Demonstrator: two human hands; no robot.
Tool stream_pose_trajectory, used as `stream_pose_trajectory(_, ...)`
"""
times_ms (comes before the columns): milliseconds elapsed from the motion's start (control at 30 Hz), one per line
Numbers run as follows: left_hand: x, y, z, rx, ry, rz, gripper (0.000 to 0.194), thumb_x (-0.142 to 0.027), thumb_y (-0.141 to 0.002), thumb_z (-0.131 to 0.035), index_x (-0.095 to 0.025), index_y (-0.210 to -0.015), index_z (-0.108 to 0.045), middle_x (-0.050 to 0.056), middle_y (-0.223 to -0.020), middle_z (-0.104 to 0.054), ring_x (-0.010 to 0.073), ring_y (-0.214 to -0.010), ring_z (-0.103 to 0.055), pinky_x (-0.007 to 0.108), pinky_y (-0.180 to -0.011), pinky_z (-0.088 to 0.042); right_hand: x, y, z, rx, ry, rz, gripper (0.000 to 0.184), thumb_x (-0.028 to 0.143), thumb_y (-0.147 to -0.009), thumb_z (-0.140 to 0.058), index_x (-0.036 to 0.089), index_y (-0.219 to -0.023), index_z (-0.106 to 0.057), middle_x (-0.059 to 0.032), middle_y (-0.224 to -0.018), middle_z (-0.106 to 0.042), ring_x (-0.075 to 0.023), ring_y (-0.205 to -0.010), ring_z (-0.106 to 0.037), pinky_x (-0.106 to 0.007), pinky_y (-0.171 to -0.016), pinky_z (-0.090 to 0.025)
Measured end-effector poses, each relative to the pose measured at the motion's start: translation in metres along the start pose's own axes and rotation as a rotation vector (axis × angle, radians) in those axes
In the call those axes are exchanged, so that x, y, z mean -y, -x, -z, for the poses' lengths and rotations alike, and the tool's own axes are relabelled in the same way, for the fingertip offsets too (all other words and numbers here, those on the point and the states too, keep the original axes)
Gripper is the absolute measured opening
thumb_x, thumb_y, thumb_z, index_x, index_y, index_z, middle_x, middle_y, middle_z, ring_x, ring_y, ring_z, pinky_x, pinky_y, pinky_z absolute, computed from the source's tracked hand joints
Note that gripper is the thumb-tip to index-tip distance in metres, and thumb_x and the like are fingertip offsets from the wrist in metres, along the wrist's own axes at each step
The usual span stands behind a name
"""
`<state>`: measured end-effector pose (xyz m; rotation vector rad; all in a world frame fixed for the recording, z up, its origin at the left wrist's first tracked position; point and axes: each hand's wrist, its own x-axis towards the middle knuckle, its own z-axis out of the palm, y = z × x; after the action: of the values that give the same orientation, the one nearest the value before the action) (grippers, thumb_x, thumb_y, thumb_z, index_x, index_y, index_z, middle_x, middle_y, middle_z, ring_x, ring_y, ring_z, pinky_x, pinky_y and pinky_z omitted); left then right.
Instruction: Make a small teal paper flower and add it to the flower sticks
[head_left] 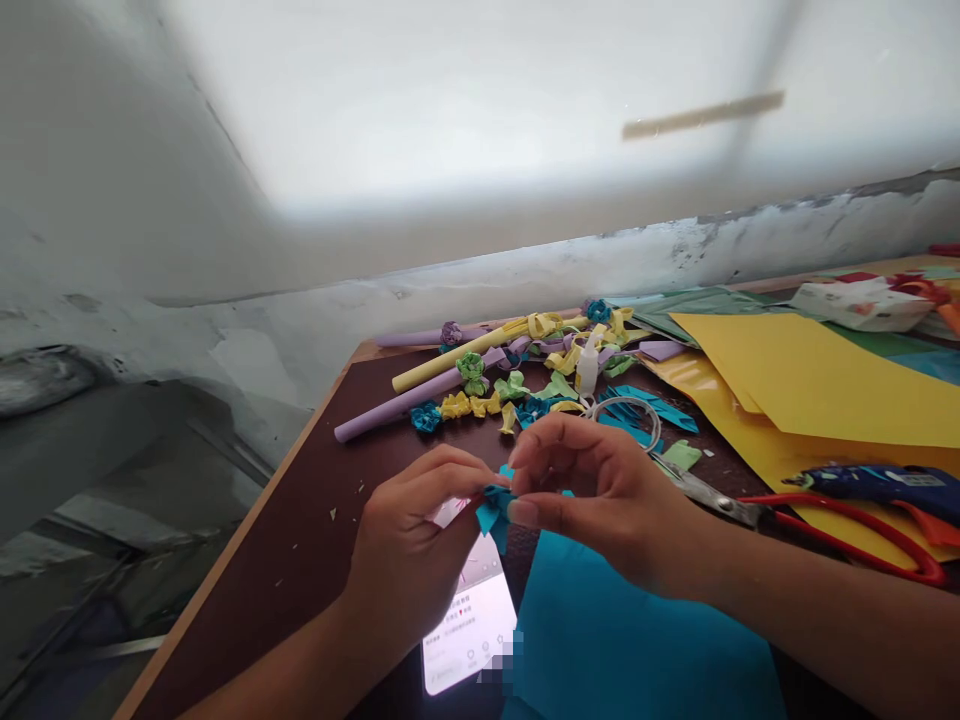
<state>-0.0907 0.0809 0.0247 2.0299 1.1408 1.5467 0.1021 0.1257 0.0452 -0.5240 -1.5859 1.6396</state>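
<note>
Between my two hands is a small folded piece of blue paper (491,512), its loose ends sticking out below the fingers. My left hand (424,520) pinches it from the left between thumb and fingers. From the right, my right hand (592,490) grips its edge with thumb and fingertips. Beneath the hands lies a lit phone (469,640), its upper part partly hidden by my left hand. A large sheet of blue paper (637,640) lies under my right wrist.
Red-handled scissors (847,520) and a dark blue tool (885,482) lie at right beside yellow sheets (832,380). Behind the hands are rolled paper tubes (420,395), crumpled paper flowers (472,372), a small white bottle (589,365) and a tape roll (626,405).
</note>
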Motion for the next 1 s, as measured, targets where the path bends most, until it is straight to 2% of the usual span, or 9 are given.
stream_pose_trajectory(133,0.001,-0.001,-0.002,-0.039,0.103,0.038,0.024,-0.004,-0.083,-0.077,-0.026,-0.091,-0.081,-0.002,-0.088,-0.075,0.0093,-0.079,-0.070,0.015,-0.069,-0.055,-0.003,0.001,0.003,-0.068,0.168,0.054,0.027,0.028,-0.077,-0.088,0.022,-0.095,-0.070,0.0027,-0.075,-0.064,-0.0110,-0.067,-0.057,-0.023,-0.059,-0.047)
stream_pose_trajectory(200,0.002,-0.001,-0.002,-0.061,0.241,0.116,0.022,-0.007,-0.081,-0.079,-0.027,-0.089,-0.081,-0.002,-0.087,-0.075,0.0105,-0.081,-0.071,0.016,-0.072,-0.057,-0.006,0.001,0.007,-0.135,0.365,0.187,0.025,0.030,-0.078,-0.087,0.023,-0.097,-0.073,0.0003,-0.085,-0.066,-0.0126,-0.074,-0.059,-0.024,-0.063,-0.049)
stream_pose_trajectory(267,0.002,-0.001,-0.001,-0.071,0.374,0.209,0.018,-0.011,-0.082,-0.081,-0.028,-0.088,-0.081,-0.002,-0.087,-0.076,0.0120,-0.082,-0.071,0.018,-0.074,-0.060,-0.009,0.000,0.011,-0.144,0.514,0.371,0.024,0.028,-0.080,-0.086,0.024,-0.100,-0.075,-0.0022,-0.097,-0.069,-0.0139,-0.085,-0.063,-0.025,-0.071,-0.052)
stream_pose_trajectory(333,0.002,-0.002,-0.001,-0.056,0.465,0.280,0.012,-0.016,-0.083,-0.082,-0.027,-0.087,-0.082,-0.001,-0.086,-0.077,0.0132,-0.079,-0.072,0.020,-0.072,-0.061,-0.012,-0.001,0.015,-0.099,0.532,0.489,0.019,0.024,-0.084,-0.083,0.023,-0.101,-0.076,-0.0024,-0.097,-0.073,-0.0129,-0.086,-0.067,-0.024,-0.073,-0.053)
stream_pose_trajectory(400,0.003,-0.003,-0.001,-0.037,0.518,0.322,0.007,-0.020,-0.082,-0.083,-0.026,-0.085,-0.082,0.000,-0.084,-0.077,0.0141,-0.076,-0.072,0.022,-0.070,-0.063,-0.013,-0.002,0.016,-0.083,0.494,0.526,0.011,0.019,-0.087,-0.079,0.021,-0.098,-0.077,-0.0011,-0.087,-0.075,-0.0107,-0.077,-0.069,-0.022,-0.070,-0.053)
stream_pose_trajectory(533,0.004,-0.005,0.000,-0.042,0.562,0.360,0.006,-0.022,-0.079,-0.086,-0.024,-0.084,-0.083,0.002,-0.083,-0.078,0.0152,-0.073,-0.073,0.025,-0.070,-0.064,-0.012,-0.001,0.015,-0.134,0.427,0.501,0.012,0.018,-0.081,-0.084,0.019,-0.092,-0.078,-0.0006,-0.081,-0.076,-0.0103,-0.073,-0.069,-0.020,-0.067,-0.054)
stream_pose_trajectory(767,0.004,-0.008,0.002,-0.036,0.583,0.347,0.004,-0.020,-0.080,-0.085,-0.022,-0.082,-0.083,0.004,-0.080,-0.078,0.0147,-0.071,-0.071,0.026,-0.070,-0.063,-0.010,-0.004,0.014,-0.079,0.117,0.219,0.015,0.020,-0.080,-0.084,0.021,-0.094,-0.079,-0.0008,-0.082,-0.078,-0.0112,-0.067,-0.069,-0.021,-0.058,-0.055)
stream_pose_trajectory(867,0.005,-0.006,0.002,-0.017,0.563,0.370,0.004,-0.019,-0.080,-0.085,-0.021,-0.083,-0.083,0.004,-0.081,-0.077,0.0148,-0.074,-0.071,0.024,-0.070,-0.062,-0.012,-0.005,0.014,-0.041,0.152,0.181,0.010,0.024,-0.083,-0.082,0.020,-0.092,-0.081,-0.0021,-0.081,-0.078,-0.0127,-0.070,-0.069,-0.023,-0.060,-0.054)
stream_pose_trajectory(1000,0.003,-0.002,-0.003,-0.044,0.572,0.476,0.006,-0.020,-0.085,-0.081,-0.022,-0.091,-0.082,0.004,-0.088,-0.079,0.0147,-0.079,-0.073,0.024,-0.075,-0.062,-0.014,-0.003,0.009,-0.215,0.380,0.210,0.010,0.029,-0.083,-0.080,0.019,-0.082,-0.079,-0.0024,-0.073,-0.075,-0.0142,-0.065,-0.067,-0.026,-0.058,-0.051)
